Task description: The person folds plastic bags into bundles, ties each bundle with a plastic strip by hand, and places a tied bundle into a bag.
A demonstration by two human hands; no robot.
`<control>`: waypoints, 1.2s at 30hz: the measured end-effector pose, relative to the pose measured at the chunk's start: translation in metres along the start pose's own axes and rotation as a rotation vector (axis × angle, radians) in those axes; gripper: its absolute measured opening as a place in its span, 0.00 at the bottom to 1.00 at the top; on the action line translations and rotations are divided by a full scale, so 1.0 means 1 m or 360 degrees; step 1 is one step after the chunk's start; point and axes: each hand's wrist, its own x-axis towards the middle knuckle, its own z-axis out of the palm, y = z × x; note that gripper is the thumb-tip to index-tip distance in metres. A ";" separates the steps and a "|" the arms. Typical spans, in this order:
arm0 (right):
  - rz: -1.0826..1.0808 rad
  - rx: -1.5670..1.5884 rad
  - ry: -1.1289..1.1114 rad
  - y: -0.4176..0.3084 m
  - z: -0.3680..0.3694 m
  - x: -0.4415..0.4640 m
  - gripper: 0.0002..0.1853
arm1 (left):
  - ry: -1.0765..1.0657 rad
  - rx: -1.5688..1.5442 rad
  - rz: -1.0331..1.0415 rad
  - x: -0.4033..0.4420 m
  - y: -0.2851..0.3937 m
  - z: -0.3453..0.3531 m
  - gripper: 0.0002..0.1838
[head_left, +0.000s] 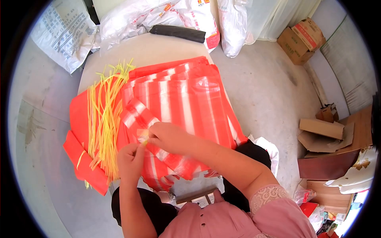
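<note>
over the near part of the counter point(113, 53), two bare hands meet at a folded bundle of red-and-white striped plastic point(172, 160) that lies slantwise on a stack of striped plastic sheets point(202, 101). the left hand point(131, 156) is closed, thumb and finger pinching a yellow strip point(145, 142) at the bundle's edge. the right hand point(162, 135) curls over the bundle, its fingertips just beside the left's; they are partly hidden, so i cannot tell what it grips, if anything. left of the stack, a loose bunch of yellow strips point(104, 127) lies lengthwise over plain red plastic point(80, 110), and a folded red piece point(89, 168) sits at the counter's left side. toward the far end rests a black roll point(176, 33), with white printed sacks point(158, 18) behind it. well apart on the right, a cardboard box point(295, 43) stands on the floor point(270, 91)
</note>
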 end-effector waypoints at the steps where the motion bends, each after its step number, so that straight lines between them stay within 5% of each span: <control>1: -0.0040 -0.0051 0.0022 0.001 0.002 -0.001 0.10 | -0.0029 -0.0019 0.0119 -0.001 0.003 0.004 0.15; 5: -0.0071 -0.0260 0.0090 -0.002 0.011 -0.005 0.09 | -0.0193 -0.0050 0.0360 -0.004 0.015 0.014 0.15; 11: -0.0145 -0.0222 0.0189 -0.002 0.010 -0.007 0.07 | 0.0031 -0.1419 -0.0006 -0.001 0.014 0.017 0.12; 14: -0.0215 -0.0176 0.0197 0.001 0.008 -0.006 0.07 | 0.0076 -0.0660 -0.0113 0.010 0.015 0.011 0.15; 17: -0.0177 0.0130 0.0125 0.002 0.003 -0.008 0.08 | 0.0123 0.0119 0.0490 0.013 0.000 0.029 0.18; 26: 0.0038 0.0477 0.0069 -0.003 -0.004 -0.007 0.06 | 0.0064 0.0290 0.0196 0.013 0.006 0.028 0.05; 29: 0.0093 0.0956 0.0094 0.005 0.001 -0.002 0.07 | 0.0141 -0.0189 -0.0127 0.016 -0.004 0.034 0.07; 36: 0.0080 0.0580 0.0208 -0.006 -0.003 -0.004 0.09 | 0.0077 -0.0362 -0.0107 0.019 -0.006 0.036 0.12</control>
